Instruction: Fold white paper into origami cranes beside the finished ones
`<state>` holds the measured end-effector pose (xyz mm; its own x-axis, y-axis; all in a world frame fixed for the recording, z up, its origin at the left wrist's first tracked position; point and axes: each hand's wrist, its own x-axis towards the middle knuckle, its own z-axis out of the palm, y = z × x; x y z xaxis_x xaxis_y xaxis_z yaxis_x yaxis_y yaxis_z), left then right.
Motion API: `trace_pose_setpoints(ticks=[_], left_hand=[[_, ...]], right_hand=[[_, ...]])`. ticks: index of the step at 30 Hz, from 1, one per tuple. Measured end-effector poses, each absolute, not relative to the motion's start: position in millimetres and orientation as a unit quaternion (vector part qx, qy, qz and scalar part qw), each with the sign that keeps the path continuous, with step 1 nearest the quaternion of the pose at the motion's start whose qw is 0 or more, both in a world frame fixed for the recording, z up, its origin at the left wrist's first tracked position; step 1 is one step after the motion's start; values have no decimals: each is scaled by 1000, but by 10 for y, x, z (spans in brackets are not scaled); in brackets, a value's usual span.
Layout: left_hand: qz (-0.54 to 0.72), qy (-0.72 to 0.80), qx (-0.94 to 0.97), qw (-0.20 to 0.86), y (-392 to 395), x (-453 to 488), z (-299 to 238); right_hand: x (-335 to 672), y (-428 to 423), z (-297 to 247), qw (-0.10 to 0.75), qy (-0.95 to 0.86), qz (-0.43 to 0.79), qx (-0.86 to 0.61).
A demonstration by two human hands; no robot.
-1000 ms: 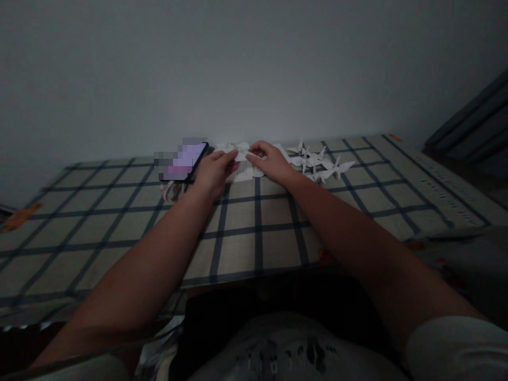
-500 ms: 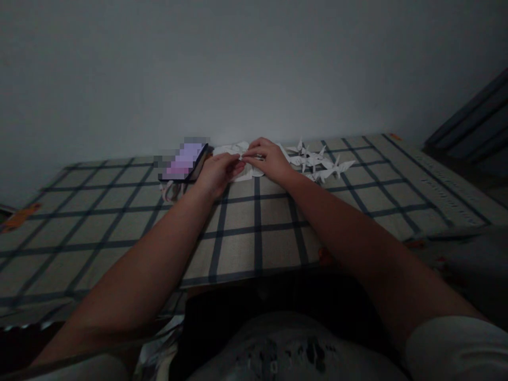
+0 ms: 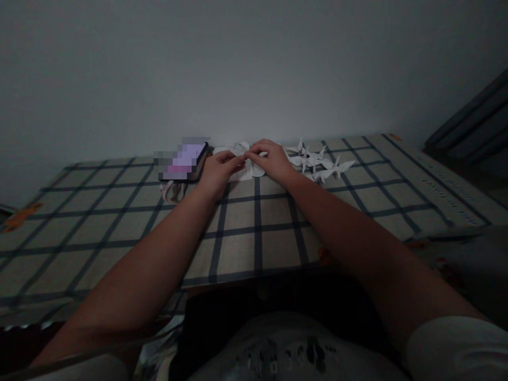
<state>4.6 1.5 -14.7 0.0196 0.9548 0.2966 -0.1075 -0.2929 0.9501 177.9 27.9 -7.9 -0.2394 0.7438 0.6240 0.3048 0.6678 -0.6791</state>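
Observation:
My left hand (image 3: 222, 168) and my right hand (image 3: 273, 159) meet at their fingertips near the wall. Both are closed in a pinch on a small piece of white paper, which the fingers hide almost wholly. Behind and beneath the hands lie white paper sheets (image 3: 240, 174), some with faint print. Just right of my right hand sits a cluster of several folded white paper cranes (image 3: 317, 160), their pointed wings and necks sticking up.
A phone (image 3: 183, 160) with a lit purple screen is propped left of my left hand, a pale looped strap (image 3: 172, 191) below it. The checked tablecloth (image 3: 257, 243) covers the table, which meets a plain wall (image 3: 254, 69). A dark slatted object (image 3: 472, 121) stands at far right.
The fingertips have shifted slightly right and come closer together. My left hand has turned, its fingers now stretching more toward the right hand. The phone and paper cranes stay put.

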Motion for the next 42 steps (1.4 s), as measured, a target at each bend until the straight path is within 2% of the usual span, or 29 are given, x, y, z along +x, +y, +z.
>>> trace_pose_setpoints(ticks=[11,21,33,42], left_hand=[[598,399,566,403,16,29,-134],[604,393,575,387,-6,38,-125],[607,359,530,471,11,56,-135],[609,386,526,452,-8,59,-124]], right_hand=[[1747,365,-154,553,-702,304,-329],[1754,363,-147,518,-686,376,-347],[1723,385,-177,518,-680,405,-325],[1697,375,-154,519,-673,424,-313]])
